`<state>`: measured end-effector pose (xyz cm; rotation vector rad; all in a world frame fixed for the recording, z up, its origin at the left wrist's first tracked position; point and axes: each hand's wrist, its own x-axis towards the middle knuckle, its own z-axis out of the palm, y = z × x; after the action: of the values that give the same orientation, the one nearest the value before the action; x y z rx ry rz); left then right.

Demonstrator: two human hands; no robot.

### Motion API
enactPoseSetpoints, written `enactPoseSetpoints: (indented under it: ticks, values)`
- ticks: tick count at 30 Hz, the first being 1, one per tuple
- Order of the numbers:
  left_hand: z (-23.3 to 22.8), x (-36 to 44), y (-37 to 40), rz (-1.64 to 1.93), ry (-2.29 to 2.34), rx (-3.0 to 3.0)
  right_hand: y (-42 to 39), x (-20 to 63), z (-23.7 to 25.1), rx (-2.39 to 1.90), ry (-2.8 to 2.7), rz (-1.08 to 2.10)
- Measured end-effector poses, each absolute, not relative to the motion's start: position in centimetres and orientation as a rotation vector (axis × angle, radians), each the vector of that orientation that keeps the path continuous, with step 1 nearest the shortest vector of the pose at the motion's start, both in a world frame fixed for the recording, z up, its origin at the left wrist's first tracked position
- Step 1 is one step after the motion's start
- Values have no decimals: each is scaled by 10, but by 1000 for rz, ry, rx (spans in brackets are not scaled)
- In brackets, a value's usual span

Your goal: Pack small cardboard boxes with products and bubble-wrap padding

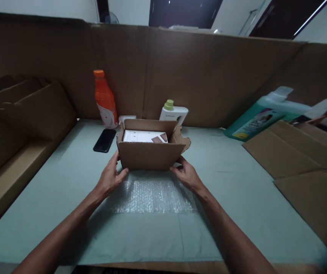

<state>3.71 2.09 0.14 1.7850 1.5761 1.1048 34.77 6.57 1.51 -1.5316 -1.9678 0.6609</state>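
Note:
A small open cardboard box (149,155) stands in the middle of the pale green table (237,182), with a white packet (140,136) lying inside it. My left hand (110,177) grips the box's near left corner. My right hand (186,174) grips the near right corner. Both thumbs rest against the front wall. A sheet of bubble wrap (152,196) lies flat on the table just in front of the box, between my forearms.
An orange bottle (105,99), a black phone (104,140) and a white bottle with a green cap (173,112) sit behind the box. A teal jug (262,117) lies at the right. Flat cardboard (300,152) covers the right side; a cardboard wall (209,76) lines the back.

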Motion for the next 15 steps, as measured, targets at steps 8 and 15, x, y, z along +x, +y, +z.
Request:
enactPoseSetpoints:
  ticks: [8,15]
  values:
    - [-49,-31,-56,562,2113,2049,2,411,-31,-1593,-2181,350]
    - [-17,-25,-68,803,2094,1949,-89,384,-15,-1491,-1855,697]
